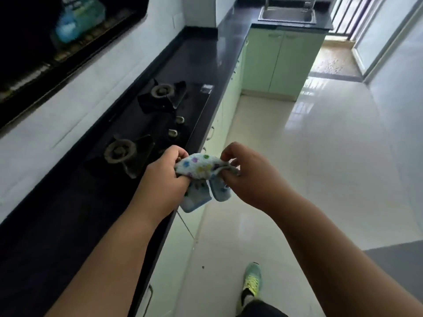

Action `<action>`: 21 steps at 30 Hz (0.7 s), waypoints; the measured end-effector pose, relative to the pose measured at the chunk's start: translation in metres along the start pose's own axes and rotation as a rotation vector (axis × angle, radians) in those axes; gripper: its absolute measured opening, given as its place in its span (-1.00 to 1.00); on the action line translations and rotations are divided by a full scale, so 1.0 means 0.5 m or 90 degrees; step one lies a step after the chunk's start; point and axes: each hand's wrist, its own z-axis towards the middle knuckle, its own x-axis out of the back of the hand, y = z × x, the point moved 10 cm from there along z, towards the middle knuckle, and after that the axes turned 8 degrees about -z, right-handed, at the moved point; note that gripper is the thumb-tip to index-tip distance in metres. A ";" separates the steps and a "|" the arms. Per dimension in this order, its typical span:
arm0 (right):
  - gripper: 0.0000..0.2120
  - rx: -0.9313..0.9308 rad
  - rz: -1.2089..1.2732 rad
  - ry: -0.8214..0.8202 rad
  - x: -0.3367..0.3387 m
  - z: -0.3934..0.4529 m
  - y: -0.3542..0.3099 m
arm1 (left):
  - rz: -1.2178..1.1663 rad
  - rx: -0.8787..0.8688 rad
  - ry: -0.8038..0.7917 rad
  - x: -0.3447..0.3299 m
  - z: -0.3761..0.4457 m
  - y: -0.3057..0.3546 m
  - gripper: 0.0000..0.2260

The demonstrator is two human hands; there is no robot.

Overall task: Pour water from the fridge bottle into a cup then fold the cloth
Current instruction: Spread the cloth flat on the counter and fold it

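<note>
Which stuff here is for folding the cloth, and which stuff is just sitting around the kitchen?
For the job:
left hand, gripping the cloth
right hand, pinching the cloth
cloth, dotted, held in the air

Just sitting around:
gas stove
dark countertop
sink
green cabinets

We cannot see the part of the cloth (198, 167) bunched inside the curled fingers (180, 154) of the left hand (163, 177), nor the edge pinched under the right hand (246, 175). Far above and left of the fingers, a blue-green pack (79, 19) is too blurred to identify. Below them, the shoe (251, 280) is partly covered by a dark garment, and the worktop (57, 225) runs off the left edge.
</note>
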 end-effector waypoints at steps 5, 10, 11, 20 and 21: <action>-0.85 -0.053 -0.005 0.059 0.143 0.054 0.165 | 0.013 -0.058 -0.075 -0.167 0.119 0.124 -0.76; -0.86 -0.086 -0.004 0.077 0.251 0.112 0.300 | 0.010 -0.087 -0.095 -0.297 0.223 0.217 -0.76; -0.87 -0.090 -0.008 0.087 0.271 0.126 0.324 | 0.013 -0.093 -0.097 -0.319 0.246 0.234 -0.76; -0.88 -0.164 -0.019 0.091 0.355 0.270 0.505 | 0.013 -0.105 -0.179 -0.499 0.467 0.309 -0.75; -0.88 -0.173 -0.022 0.094 0.363 0.293 0.525 | 0.017 -0.110 -0.188 -0.519 0.497 0.312 -0.75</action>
